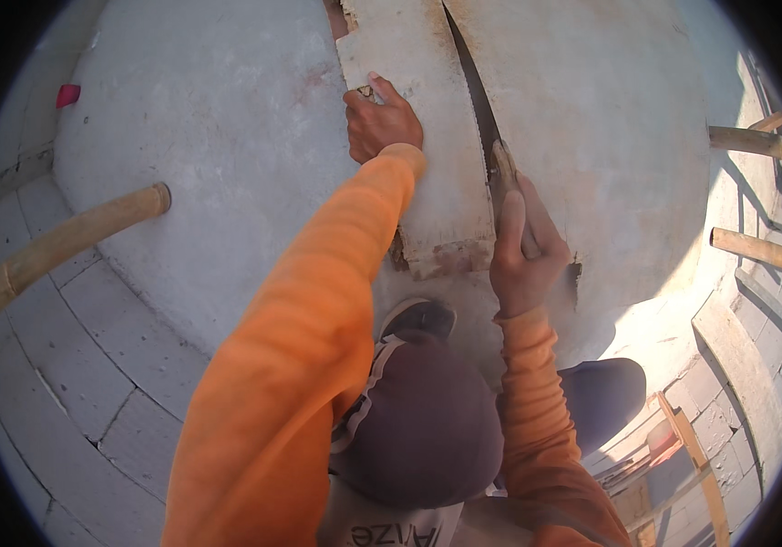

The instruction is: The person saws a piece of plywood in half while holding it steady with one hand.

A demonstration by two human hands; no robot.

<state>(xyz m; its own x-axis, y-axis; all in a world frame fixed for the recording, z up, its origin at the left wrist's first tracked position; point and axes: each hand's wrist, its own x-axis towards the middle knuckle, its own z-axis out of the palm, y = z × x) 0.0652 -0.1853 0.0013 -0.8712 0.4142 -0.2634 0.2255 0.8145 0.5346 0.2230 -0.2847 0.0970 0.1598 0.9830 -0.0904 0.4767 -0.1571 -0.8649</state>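
Note:
My right hand (pixel 528 242) is wrapped round the wooden handle (pixel 503 164) of a handsaw. Its dark, toothed blade (pixel 475 82) points away from me and lies along the right side of a pale, worn board (pixel 441 191). Whether the teeth are inside a cut, I cannot tell. My left hand (pixel 382 118) bears down on the board's left edge, fingers curled over it and thumb stretched forward. The board's left and near edges are ragged, with reddish-brown patches. Both my arms wear orange sleeves.
Grey floor (pixel 200 246) surrounds the board. A bamboo pole (pixel 81 237) juts in from the left; more bamboo poles (pixel 756 248) stick out at the right. Pale block walls (pixel 90 365) border the floor. A wooden frame (pixel 696 456) stands lower right. My dark-clothed knee (pixel 418 419) is close below the board.

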